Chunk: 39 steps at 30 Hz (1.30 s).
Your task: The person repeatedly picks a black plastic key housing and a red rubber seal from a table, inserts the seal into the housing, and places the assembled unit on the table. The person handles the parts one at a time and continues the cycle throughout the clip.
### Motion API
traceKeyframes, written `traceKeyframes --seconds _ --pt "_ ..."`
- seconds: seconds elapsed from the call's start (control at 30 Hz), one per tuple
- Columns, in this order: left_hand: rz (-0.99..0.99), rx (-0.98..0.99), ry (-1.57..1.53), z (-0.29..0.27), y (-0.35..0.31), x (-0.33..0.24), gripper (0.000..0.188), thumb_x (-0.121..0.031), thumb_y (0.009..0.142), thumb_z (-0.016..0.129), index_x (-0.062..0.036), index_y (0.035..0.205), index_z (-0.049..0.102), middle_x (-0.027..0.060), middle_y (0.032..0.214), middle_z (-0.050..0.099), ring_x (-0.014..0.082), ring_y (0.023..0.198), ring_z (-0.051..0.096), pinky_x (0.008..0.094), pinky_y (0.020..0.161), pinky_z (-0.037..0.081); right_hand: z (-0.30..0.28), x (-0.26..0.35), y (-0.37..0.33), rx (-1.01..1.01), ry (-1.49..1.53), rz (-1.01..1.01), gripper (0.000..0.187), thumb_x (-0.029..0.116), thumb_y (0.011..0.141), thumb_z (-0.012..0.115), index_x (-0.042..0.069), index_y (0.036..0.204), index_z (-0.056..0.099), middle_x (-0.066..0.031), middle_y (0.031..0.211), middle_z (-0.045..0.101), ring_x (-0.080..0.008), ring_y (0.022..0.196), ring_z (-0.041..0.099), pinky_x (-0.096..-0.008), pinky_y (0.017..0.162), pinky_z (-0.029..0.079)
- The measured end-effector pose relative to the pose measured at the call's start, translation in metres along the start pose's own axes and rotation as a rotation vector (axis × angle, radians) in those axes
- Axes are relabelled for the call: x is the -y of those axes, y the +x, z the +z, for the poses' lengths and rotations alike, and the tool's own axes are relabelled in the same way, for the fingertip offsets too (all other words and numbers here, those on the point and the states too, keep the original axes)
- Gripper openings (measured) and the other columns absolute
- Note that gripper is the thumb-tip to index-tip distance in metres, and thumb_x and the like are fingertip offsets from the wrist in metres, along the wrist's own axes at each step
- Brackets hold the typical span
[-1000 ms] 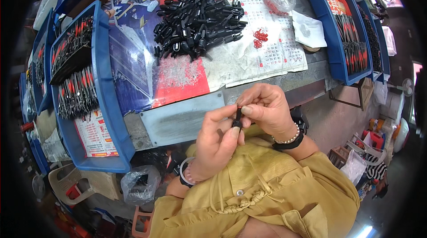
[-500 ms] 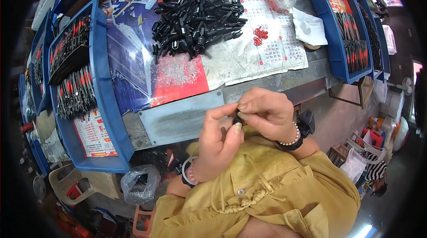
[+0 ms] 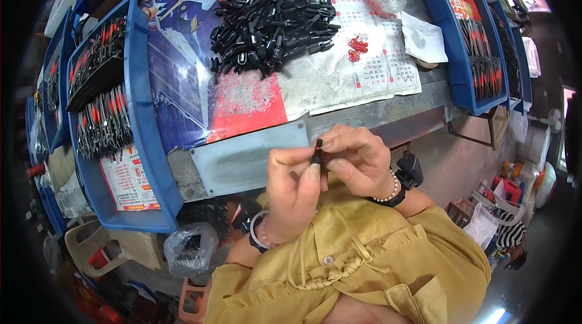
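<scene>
While the left hand (image 3: 290, 186) is pinching a slim black part (image 3: 316, 156) upright between thumb and forefinger, the right hand (image 3: 359, 160) is resting bent-fingered beside it, contact being unclear. A loosening pinch could be letting that narrow shape slip. Beyond, glossy black pieces (image 3: 267, 30) are lying heaped on creased paper (image 3: 318, 96) near shiny red bits (image 3: 357, 49); a rigid blue tray (image 3: 143, 118) is standing leftward.

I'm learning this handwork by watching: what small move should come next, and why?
Perhaps a light press by the right hand near the exposed tip of the slim black piece: the left hand's grip pinches it, what looks like a reddish band shows below that tip, and the right hand is close beside.
</scene>
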<state>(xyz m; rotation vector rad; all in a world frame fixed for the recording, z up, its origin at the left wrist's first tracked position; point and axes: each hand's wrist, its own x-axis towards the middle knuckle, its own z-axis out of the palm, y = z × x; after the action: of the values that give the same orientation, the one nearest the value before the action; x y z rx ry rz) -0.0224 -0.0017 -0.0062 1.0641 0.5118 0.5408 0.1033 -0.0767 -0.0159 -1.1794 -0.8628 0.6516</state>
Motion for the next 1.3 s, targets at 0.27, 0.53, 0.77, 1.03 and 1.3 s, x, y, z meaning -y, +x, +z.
traceKeyframes --seconds 0.27,0.53,0.77,1.03,1.3 --pt "-0.024 0.016 -0.106 -0.005 0.002 -0.001 0.018 -0.001 0.095 0.046 -0.0005 0.111 0.038 0.0067 0.084 0.054 0.0074 0.071 0.051 0.0212 0.063 0.044 -0.001 0.005 0.008 0.001 -0.314 -0.126 0.013 -0.006 0.078 0.065 -0.003 0.090 0.063 -0.0147 0.090 0.066 -0.0239 0.077 0.064 -0.0302 0.068 0.052" --pt "-0.084 -0.038 -0.153 -0.009 0.000 -0.001 0.018 0.000 0.093 0.049 -0.0006 0.107 0.038 0.0077 0.086 0.055 0.0071 0.068 0.051 0.0216 0.060 0.045 0.000 0.007 0.016 0.109 -0.310 -0.165 0.007 -0.005 0.073 0.065 -0.003 0.080 0.062 -0.0133 0.081 0.064 -0.0239 0.068 0.061 -0.0309 0.060 0.048" --pt "-0.356 -0.063 -0.256 -0.023 0.008 -0.015 0.025 -0.012 0.096 0.040 0.0001 0.118 0.040 0.0075 0.069 0.059 0.0033 0.049 0.044 0.0151 0.046 0.032 0.001 0.009 0.033 0.210 -0.349 0.049 0.008 0.006 0.084 0.062 -0.002 0.087 0.061 -0.0126 0.078 0.062 -0.0227 0.068 0.063 -0.0304 0.062 0.050" --pt "-0.286 -0.063 -0.504 -0.041 0.007 -0.011 0.031 -0.024 0.097 0.041 0.0000 0.116 0.046 0.0144 0.084 0.062 0.0090 0.053 0.049 0.0207 0.050 0.039 0.008 -0.044 0.092 0.139 -1.186 0.060 0.021 0.020 0.084 0.064 0.001 0.083 0.055 -0.0157 0.078 0.058 -0.0343 0.070 0.059 -0.0418 0.061 0.048" --pt "-0.208 0.037 -0.594 -0.056 0.010 -0.004 0.030 -0.031 0.102 0.040 -0.0033 0.100 0.052 0.0105 0.089 0.059 0.0099 0.060 0.050 0.0217 0.055 0.040 0.000 -0.041 0.093 0.162 -1.222 0.191 0.015 0.011 0.080 0.063 -0.001 0.080 0.054 -0.0139 0.068 0.059 -0.0303 0.061 0.061 -0.0389 0.056 0.047"
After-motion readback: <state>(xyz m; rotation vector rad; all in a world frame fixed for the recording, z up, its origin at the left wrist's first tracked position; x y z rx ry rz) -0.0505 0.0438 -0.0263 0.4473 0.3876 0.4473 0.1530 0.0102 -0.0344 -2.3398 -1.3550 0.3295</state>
